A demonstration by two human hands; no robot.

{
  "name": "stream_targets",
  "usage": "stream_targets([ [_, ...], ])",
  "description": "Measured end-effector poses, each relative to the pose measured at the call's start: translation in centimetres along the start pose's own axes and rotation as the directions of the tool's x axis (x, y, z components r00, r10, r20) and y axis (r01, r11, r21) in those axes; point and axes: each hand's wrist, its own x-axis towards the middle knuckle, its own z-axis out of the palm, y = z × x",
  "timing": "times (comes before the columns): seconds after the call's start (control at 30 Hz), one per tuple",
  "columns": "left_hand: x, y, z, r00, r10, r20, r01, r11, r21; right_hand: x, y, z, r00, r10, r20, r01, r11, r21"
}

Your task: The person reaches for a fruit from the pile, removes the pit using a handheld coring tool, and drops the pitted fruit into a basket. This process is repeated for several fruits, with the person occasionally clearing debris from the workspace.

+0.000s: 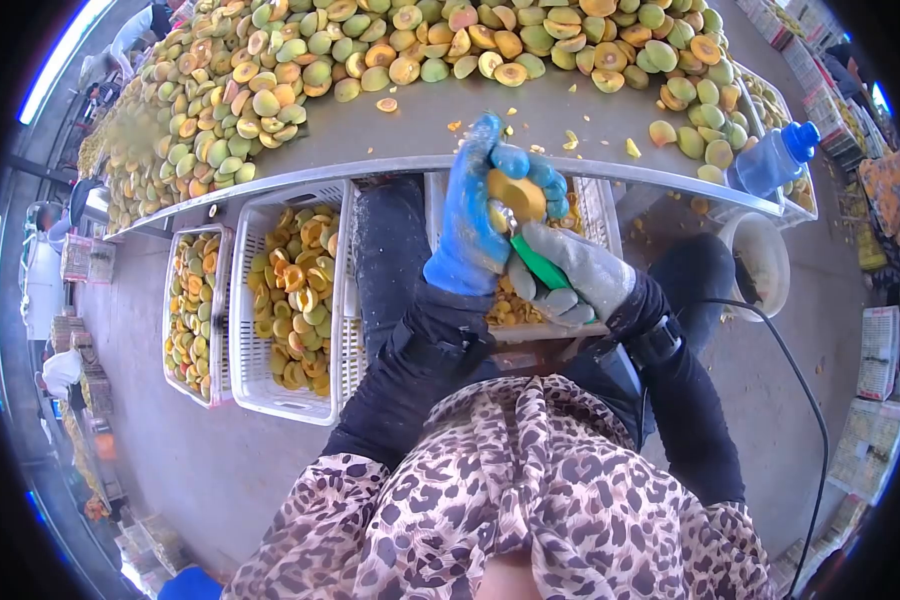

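In a blue glove, my left hand [473, 215] is closed around a yellow peach half [516, 196], just past the table's near edge. My right hand [592, 272], gloved in grey, grips the green handle [540, 262] of a pitting tool. The tool's metal tip meets the fruit near my left palm; fingers partly hide the contact. Below both hands, a crate [600, 215] between my knees contains yellow fruit pieces. Across the metal table [370, 130] lies a large heap of halved green and yellow peaches [440, 40].
White crates of peach halves [295, 405] [195, 390] stand on the floor at left. A blue water bottle [770, 165] rests at the table's right corner, above a white bucket [782, 255]. A black cable [815, 400] runs down the right side. Other people work far left.
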Motion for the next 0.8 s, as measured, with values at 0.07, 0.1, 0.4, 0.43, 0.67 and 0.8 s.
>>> stream_targets([
  [0.07, 0.7, 0.2, -0.8, 0.998, -0.048, 0.029, 0.049, 0.998, -0.036, 0.0, 0.4, 0.0, 0.997, 0.009, 0.078, -0.017, 0.995, 0.098],
  [0.1, 1.0, 0.3, -0.7, 0.995, -0.05, -0.085, 0.039, 0.991, -0.128, -0.1, 1.1, -0.5, 0.997, 0.012, 0.076, -0.02, 0.995, 0.1],
  [0.4, -0.9, 1.1, -6.8, 0.797, 0.474, 0.374, -0.427, 0.005, 0.904, 3.5, 2.6, -1.1, 0.417, -0.888, -0.191, -0.108, 0.16, -0.981],
  [0.43, -1.1, 0.8, -6.6, 0.795, 0.475, 0.378, -0.432, 0.006, 0.902, 3.8, 2.1, -0.6, 0.42, -0.891, -0.175, -0.159, 0.118, -0.98],
  [0.67, -3.3, -0.6, -7.2, 0.858, 0.436, 0.27, -0.433, 0.332, 0.838, 6.2, 2.9, -1.4, 0.464, -0.826, -0.321, -0.512, 0.046, -0.858],
  [0.8, -3.1, -1.2, -5.5, 0.92, 0.345, -0.186, -0.324, 0.936, 0.134, 4.6, 2.3, -3.3, 0.355, -0.901, -0.25, -0.386, 0.102, -0.917],
])
